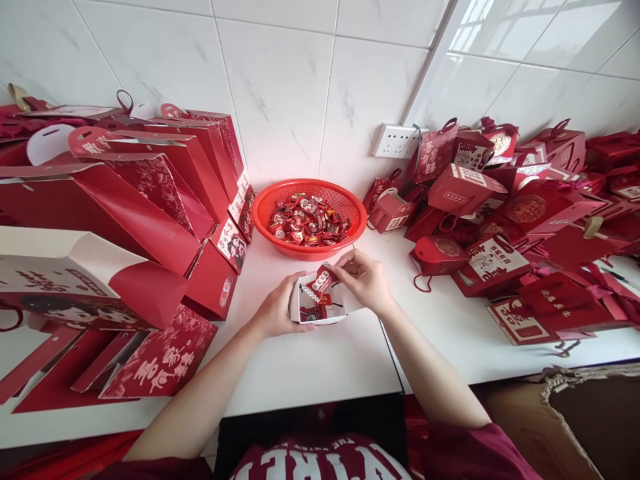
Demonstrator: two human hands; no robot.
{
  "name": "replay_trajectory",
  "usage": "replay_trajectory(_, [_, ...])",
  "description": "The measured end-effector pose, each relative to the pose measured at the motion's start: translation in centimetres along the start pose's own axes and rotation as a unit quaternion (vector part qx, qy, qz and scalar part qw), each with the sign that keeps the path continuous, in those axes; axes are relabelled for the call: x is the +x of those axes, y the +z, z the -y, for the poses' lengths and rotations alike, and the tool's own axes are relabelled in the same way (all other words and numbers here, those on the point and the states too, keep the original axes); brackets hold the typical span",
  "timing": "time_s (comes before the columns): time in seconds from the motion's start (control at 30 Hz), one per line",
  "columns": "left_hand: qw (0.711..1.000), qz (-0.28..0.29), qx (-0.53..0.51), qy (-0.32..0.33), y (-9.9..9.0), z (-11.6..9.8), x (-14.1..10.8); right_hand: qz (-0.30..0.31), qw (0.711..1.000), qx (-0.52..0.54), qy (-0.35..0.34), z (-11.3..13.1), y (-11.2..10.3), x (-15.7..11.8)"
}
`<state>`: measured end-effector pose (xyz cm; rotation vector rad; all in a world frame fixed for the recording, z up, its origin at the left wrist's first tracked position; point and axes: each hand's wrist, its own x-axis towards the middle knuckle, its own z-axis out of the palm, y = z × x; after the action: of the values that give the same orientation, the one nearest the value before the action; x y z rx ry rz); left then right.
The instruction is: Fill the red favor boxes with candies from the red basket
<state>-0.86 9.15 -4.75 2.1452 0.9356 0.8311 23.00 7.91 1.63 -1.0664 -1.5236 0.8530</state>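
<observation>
Packet (321, 281), red, printed, over open white box (330, 319) in front of basket (309, 251); right hand (365, 279) pinches its edge. Left hand (281, 308) curled round box's side. Packet likely light, slick (corner grip suits); box probably thin card, crushable: hold low by walls.

Pale characters on the flat dark-red floral cardboard carton (167, 360) at lower left read 吾家有喜. "THE" stands in small white capitals on the maroon cloth shirt (320, 463), above larger white capitals cut off by the lower edge. Characters on the small red rectangular packet (321, 283) and the red-and-white cardboard gift box (497, 259) are too small to read surely.
</observation>
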Motion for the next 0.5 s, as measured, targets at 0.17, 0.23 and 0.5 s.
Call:
replay_trajectory(0.17, [1.0,0.015,-0.011,0.013,0.2,0.1,-0.1,-0.009,0.98,-0.173,-0.096,-1.8,-0.6,-2.1])
replay_trajectory(0.23, [1.0,0.018,-0.018,0.008,0.3,0.1,-0.1,-0.03,0.985,-0.158,-0.068,-3.0,-1.2,-2.4])
replay_trajectory(0.5, [0.995,-0.015,0.077,0.067,-0.7,0.8,0.4,-0.057,0.993,-0.093,0.038,-6.0,-2.3,-2.5])
